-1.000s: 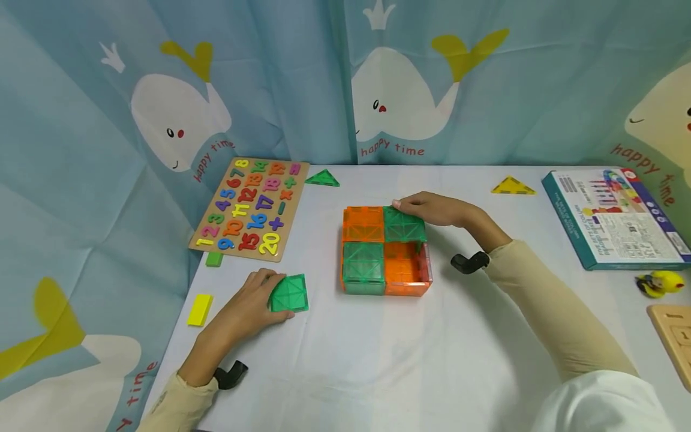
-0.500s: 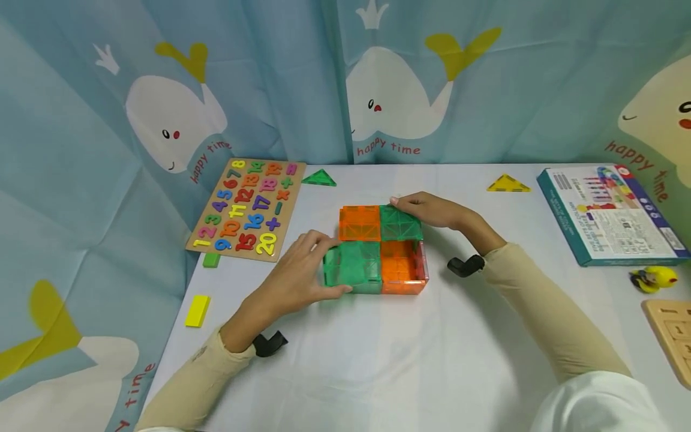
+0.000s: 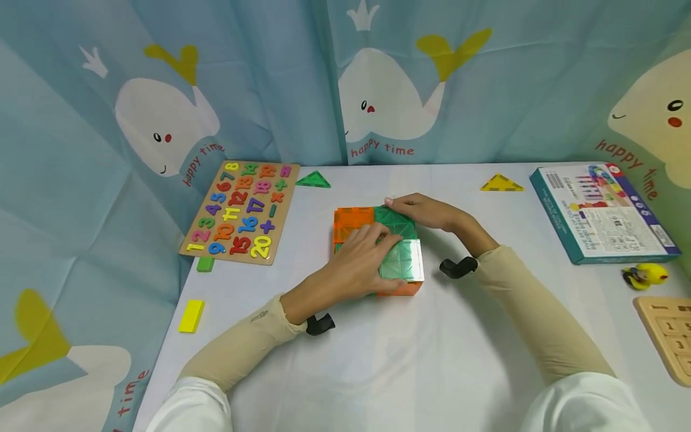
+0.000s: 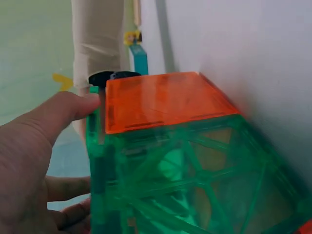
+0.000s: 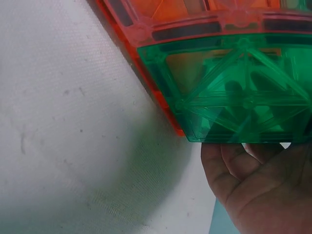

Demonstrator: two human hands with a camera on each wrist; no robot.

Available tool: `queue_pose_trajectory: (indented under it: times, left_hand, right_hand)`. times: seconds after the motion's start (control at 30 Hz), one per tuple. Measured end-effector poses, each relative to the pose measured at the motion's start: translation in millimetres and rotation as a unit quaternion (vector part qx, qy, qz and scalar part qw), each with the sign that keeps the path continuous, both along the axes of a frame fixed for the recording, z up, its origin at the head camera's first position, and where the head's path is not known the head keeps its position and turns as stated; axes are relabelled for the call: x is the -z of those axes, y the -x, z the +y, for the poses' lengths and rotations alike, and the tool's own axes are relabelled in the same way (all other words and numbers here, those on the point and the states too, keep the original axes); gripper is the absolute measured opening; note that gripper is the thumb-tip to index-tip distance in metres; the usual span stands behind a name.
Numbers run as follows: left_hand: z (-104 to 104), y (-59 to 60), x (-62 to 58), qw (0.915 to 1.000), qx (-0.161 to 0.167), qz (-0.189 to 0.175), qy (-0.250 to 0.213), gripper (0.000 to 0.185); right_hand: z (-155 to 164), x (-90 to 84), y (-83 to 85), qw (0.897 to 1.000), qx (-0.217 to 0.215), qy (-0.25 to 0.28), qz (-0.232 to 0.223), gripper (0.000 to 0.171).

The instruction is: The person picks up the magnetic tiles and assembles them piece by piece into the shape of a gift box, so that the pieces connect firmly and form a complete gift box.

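Observation:
My left hand [image 3: 353,264] reaches across the box of clear magnetic tiles and grips a green square magnetic tile [image 3: 393,264] by opposite edges. This tile lies over the box's front right quarter, with glare along its right side. In the left wrist view, the thumb [image 4: 73,105] presses on the upright green edge beside an orange tile [image 4: 165,100]. My right hand [image 3: 423,210] rests its fingers on the box's back right corner, by a green top tile [image 3: 396,222]. An orange top tile [image 3: 345,222] forms the back left; my left hand mostly hides the front left.
A number puzzle board [image 3: 240,210] lies left, near green [image 3: 205,264] and yellow [image 3: 191,316] blocks. Green [image 3: 314,180] and yellow [image 3: 502,183] triangles lie at the back. A flat box [image 3: 604,216], toy duck [image 3: 645,276] and wooden board [image 3: 672,342] stand right.
My left hand has carried the green square tile rightward from the table beside the box, across the front left, to over the open front right quarter. The right hand has stayed at its corner.

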State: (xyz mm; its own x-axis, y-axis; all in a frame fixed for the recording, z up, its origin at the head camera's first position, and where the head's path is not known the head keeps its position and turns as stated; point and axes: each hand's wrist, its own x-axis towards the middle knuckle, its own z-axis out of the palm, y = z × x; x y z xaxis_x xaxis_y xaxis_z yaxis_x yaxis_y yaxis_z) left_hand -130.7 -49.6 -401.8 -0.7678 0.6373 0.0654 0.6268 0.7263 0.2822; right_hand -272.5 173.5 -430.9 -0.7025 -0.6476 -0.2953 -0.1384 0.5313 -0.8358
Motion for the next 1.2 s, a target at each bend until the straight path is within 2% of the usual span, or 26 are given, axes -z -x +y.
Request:
queue_pose_trajectory:
  times: [0.13,0.3,0.67,0.83,0.93,1.03,1.13,1.2]
  left_hand:
    - [-1,3.2,2.6,0.9997,-0.001,-0.02,0.01,0.082]
    - [-4,3.7,5.4,0.9992,0.004,-0.039,0.001,0.08]
    - [-28,-5.2,15.6,0.9995,0.016,-0.021,-0.015,0.08]
    - [-43,-9.3,17.8,0.999,0.016,-0.039,-0.013,0.082]
    - [-51,-12.2,18.7,0.9982,0.007,-0.057,-0.017,0.083]
    - [-59,-14.5,18.6,0.9971,-0.001,-0.073,-0.022,0.082]
    - [-65,-15.8,18.0,0.9964,-0.007,-0.08,-0.025,0.08]
    - [-69,-16.4,17.3,0.9961,-0.009,-0.083,-0.028,0.079]
  right_hand:
    - [-1,0.7,1.4,1.0,-0.001,0.001,0.003,0.055]
    - [-1,2.2,-0.1,1.0,0.002,0.015,0.001,0.057]
    - [2,9.1,-8.3,0.998,0.027,0.051,-0.005,0.061]
    - [5,11.0,-6.6,0.997,0.045,0.053,0.014,0.056]
    - [17,7.6,-0.6,0.995,0.075,0.041,0.051,0.049]
    - [41,1.8,10.8,0.984,0.126,-0.02,0.124,0.048]
    - [78,1.6,26.2,0.955,0.201,-0.109,0.187,0.056]
    - [106,4.8,35.1,0.936,0.252,-0.156,0.19,0.065]
